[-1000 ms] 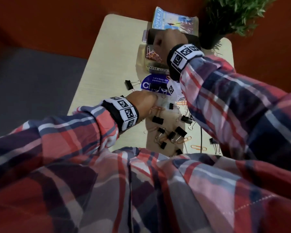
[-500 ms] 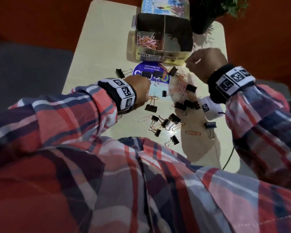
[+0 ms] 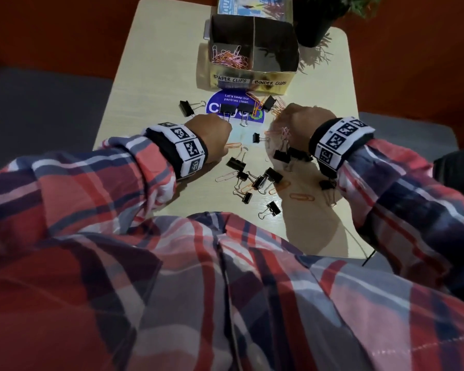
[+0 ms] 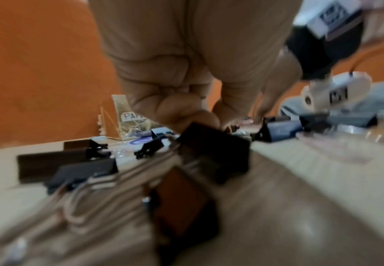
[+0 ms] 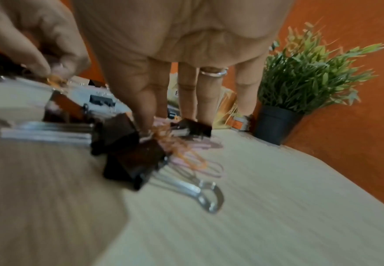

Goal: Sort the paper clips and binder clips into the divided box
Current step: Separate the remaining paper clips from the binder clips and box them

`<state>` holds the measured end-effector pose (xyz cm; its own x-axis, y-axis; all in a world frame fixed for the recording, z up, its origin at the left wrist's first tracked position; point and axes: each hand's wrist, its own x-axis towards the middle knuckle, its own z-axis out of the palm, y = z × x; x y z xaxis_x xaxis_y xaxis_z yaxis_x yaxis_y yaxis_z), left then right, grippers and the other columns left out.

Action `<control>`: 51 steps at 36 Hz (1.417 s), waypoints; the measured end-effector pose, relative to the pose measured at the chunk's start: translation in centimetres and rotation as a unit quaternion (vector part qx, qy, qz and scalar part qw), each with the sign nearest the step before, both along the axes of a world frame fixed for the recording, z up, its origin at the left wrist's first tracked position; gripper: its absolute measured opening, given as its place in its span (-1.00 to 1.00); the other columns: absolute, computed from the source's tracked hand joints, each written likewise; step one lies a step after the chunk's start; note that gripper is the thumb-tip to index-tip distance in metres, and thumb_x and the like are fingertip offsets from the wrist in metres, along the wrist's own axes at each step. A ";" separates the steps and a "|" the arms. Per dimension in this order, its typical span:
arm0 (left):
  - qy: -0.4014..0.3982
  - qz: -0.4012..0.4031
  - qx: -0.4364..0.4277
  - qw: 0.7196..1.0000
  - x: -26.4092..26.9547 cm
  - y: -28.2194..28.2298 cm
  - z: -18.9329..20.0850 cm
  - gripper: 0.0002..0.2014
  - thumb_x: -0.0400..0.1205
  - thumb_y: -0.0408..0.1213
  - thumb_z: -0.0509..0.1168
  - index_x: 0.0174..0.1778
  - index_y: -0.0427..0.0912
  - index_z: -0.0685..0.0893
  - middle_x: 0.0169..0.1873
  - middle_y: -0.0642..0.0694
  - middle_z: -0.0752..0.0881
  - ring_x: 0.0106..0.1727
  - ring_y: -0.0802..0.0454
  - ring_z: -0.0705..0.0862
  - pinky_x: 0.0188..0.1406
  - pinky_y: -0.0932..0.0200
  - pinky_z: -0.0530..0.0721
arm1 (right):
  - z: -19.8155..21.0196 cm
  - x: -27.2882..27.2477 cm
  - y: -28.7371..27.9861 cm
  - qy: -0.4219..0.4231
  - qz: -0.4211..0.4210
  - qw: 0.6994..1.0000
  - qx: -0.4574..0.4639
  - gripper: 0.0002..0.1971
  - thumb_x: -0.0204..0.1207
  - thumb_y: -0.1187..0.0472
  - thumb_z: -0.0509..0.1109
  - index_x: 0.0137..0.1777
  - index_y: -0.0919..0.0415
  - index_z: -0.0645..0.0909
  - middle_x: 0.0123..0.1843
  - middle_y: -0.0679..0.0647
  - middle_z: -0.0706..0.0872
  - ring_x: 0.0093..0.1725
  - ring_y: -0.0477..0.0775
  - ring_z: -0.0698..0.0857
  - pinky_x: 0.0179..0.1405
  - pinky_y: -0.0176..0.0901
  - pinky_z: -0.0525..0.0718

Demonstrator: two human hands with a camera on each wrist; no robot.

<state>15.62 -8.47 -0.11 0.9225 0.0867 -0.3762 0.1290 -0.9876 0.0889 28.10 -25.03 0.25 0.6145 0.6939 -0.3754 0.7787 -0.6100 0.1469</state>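
Observation:
The gold divided box (image 3: 252, 79) stands at the back of the table; its left cell holds pink and orange paper clips (image 3: 229, 58), and its right cell is dark. Black binder clips (image 3: 272, 174) and loose paper clips (image 3: 302, 196) lie scattered in front of it. My left hand (image 4: 223, 126) is curled low over the table, and its thumb and fingertip pinch an orange paper clip (image 5: 54, 80). My right hand (image 5: 149, 130) reaches down into a small heap of pink and orange paper clips (image 5: 186, 153), with thumb and forefinger closed on one. A binder clip (image 5: 134, 162) lies just in front of it.
A potted plant (image 3: 316, 20) stands at the back right corner beside the box. A printed booklet (image 3: 252, 4) lies behind the box, and a round blue sticker (image 3: 233, 103) sits in front of it. One binder clip (image 3: 186, 107) lies apart on the left.
My right hand has come back from above the box down to the clip heap on the table. My left hand has stayed low among the clips.

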 end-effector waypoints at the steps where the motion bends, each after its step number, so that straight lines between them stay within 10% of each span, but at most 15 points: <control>1: -0.007 0.008 -0.008 1.000 -0.3 0.1 0.1 -0.84 0.63 -0.25 0.23 0.03 -0.24 0.62 -0.17 -0.14 0.57 -0.11 -0.13 0.54 -0.18 0.07 0.45 | -0.1 0.0 0.0 -0.006 0.002 1.000 -0.003 -0.52 0.52 0.20 0.36 0.43 -0.19 0.52 0.38 0.03 0.52 0.18 0.27 0.67 0.10 0.08 0.67; 6: -0.019 0.038 -0.054 0.998 -2.5 -0.6 0.4 -0.92 0.60 -0.30 0.23 -0.21 -0.13 0.56 -0.27 -0.10 0.59 -0.20 -0.08 0.54 -0.26 0.13 0.42 | -0.3 0.2 0.2 -0.051 0.022 0.998 -0.014 -0.60 0.57 0.09 0.35 0.40 -0.16 0.53 0.23 0.10 0.58 0.13 0.30 0.67 -0.02 0.02 0.63; 32: 0.023 -0.051 0.008 0.998 -3.0 -3.0 -1.3 -0.83 0.62 -0.26 0.23 0.02 -0.26 0.60 -0.03 -0.25 0.69 -0.12 -0.19 0.59 -0.23 0.10 0.44 | 0.1 -0.3 2.4 -0.068 0.059 0.991 -0.098 -0.78 0.55 0.12 0.31 0.11 0.17 0.66 0.06 0.16 0.73 0.02 0.26 0.69 -0.12 -0.06 0.55; 47: 0.013 -0.077 -0.053 0.996 -2.8 -1.4 -1.4 -0.88 0.61 -0.33 0.23 -0.21 -0.12 0.43 -0.24 -0.08 0.53 -0.20 -0.06 0.50 -0.26 0.12 0.42 | 4.9 1.9 5.5 0.024 -0.040 0.979 0.199 -0.87 0.54 0.16 0.35 -0.15 0.16 0.70 -0.20 0.07 0.73 -0.17 0.12 0.68 -0.18 -0.13 0.63; 51: 0.008 -0.056 -0.082 0.995 -3.0 -1.1 -1.5 -0.81 0.57 -0.35 0.22 -0.33 -0.08 0.41 -0.38 0.00 0.47 -0.27 -0.05 0.49 -0.35 0.16 0.34 | 7.2 3.4 8.1 0.055 -0.039 0.971 0.230 -0.92 0.57 0.17 0.39 -0.11 0.12 0.69 -0.09 0.06 0.74 -0.06 0.09 0.72 0.08 0.01 0.72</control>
<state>12.65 -9.59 -1.63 0.9166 -0.0805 -0.3916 0.0216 -0.9681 0.2496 31.53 -16.95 7.48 0.6449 0.7572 -0.1039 0.7233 -0.6486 -0.2368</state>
